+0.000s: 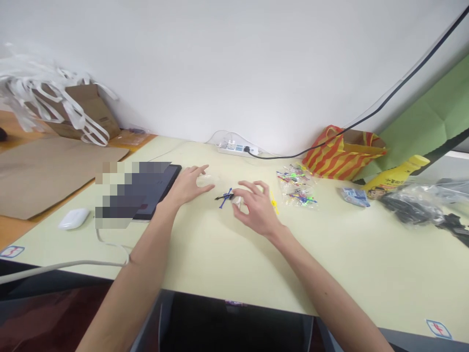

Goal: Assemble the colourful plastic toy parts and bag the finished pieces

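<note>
My left hand [188,186] hovers over the table beside the tablet, thumb and fingers spread, holding nothing. Close to its fingertips lies a faint clear plastic piece [209,180], hard to make out. My right hand [258,208] is curved, with a gap between thumb and forefinger. Just left of those fingertips, a small blue plastic piece [222,204] lies crossed with a black pointed piece [220,198]. Something whitish shows inside the curve of the right hand, too small to name. A yellow plastic piece [274,203] is partly hidden behind that hand.
Clear bags of colourful plastic parts [296,188] lie right of centre. Behind are a power strip [238,148] and a striped bag [335,154]. A yellow bottle [395,177] lies at right. A tablet [161,195], white case [74,218] and cable [73,264] occupy the left.
</note>
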`<action>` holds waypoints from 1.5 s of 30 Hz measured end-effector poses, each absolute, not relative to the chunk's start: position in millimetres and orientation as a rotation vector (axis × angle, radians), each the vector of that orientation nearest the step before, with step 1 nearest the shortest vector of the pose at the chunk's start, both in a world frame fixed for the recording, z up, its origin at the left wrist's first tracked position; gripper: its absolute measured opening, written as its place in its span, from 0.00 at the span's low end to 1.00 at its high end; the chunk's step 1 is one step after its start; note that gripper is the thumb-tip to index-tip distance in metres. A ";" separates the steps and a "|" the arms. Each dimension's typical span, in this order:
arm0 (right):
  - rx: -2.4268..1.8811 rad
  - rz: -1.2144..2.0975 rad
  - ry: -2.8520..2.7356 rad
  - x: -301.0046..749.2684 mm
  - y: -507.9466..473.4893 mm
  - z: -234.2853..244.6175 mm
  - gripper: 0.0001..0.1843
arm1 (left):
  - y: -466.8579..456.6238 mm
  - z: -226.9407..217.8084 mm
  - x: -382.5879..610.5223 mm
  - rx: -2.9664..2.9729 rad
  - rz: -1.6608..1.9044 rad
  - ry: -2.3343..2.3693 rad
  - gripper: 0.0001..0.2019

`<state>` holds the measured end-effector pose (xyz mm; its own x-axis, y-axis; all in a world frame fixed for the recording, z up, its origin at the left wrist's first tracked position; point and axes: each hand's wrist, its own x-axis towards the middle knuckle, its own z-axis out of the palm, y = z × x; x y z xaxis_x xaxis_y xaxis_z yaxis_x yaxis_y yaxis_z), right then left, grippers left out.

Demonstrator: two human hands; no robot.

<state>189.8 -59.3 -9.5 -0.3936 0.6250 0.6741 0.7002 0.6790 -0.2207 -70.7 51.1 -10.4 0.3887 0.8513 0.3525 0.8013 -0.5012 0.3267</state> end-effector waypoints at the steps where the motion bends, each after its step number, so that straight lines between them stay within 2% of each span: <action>1: -1.040 -0.124 -2.054 204.1 -61.5 -7.4 0.11 | 45.6 -4.7 -65.5 2.535 0.773 1.474 0.35; 7: -1.164 -0.020 -1.765 280.2 -79.6 1.9 0.11 | 1.0 18.5 -14.5 2.687 0.732 1.049 0.34; 10: -1.177 0.282 -1.827 300.6 -93.2 11.9 0.10 | -16.4 16.2 8.2 2.756 0.597 0.870 0.33; 13: -1.200 0.595 -1.920 312.9 -102.7 23.5 0.11 | -25.2 10.9 20.5 2.770 0.476 0.831 0.38; 17: -1.246 0.857 -2.043 319.3 -105.6 30.0 0.10 | -30.6 9.5 27.2 2.780 0.365 0.806 0.41; 25: -1.319 0.952 -2.162 303.8 -102.0 19.1 0.14 | -42.8 9.8 31.6 2.763 0.267 0.774 0.44; 31: -1.387 0.944 -2.141 297.2 -98.6 6.2 0.10 | -42.0 3.9 31.1 2.733 0.313 0.679 0.51; 33: -1.399 0.945 -2.133 296.3 -97.8 3.8 0.07 | -40.5 2.5 32.1 2.731 0.347 0.618 0.45; 36: -1.421 1.009 -2.126 295.2 -97.1 2.2 0.04 | -40.2 -0.6 35.5 2.756 0.436 0.537 0.25; 38: -1.411 1.069 -2.111 294.8 -96.9 1.2 0.03 | -41.6 -3.6 38.6 2.780 0.489 0.478 0.17; 41: -1.392 1.163 -2.043 294.5 -96.7 -1.7 0.06 | -44.3 -8.4 42.9 2.821 0.514 0.424 0.14; 45: -1.404 1.255 -1.921 294.3 -95.6 -7.2 0.03 | -47.4 -12.8 47.1 2.850 0.499 0.388 0.13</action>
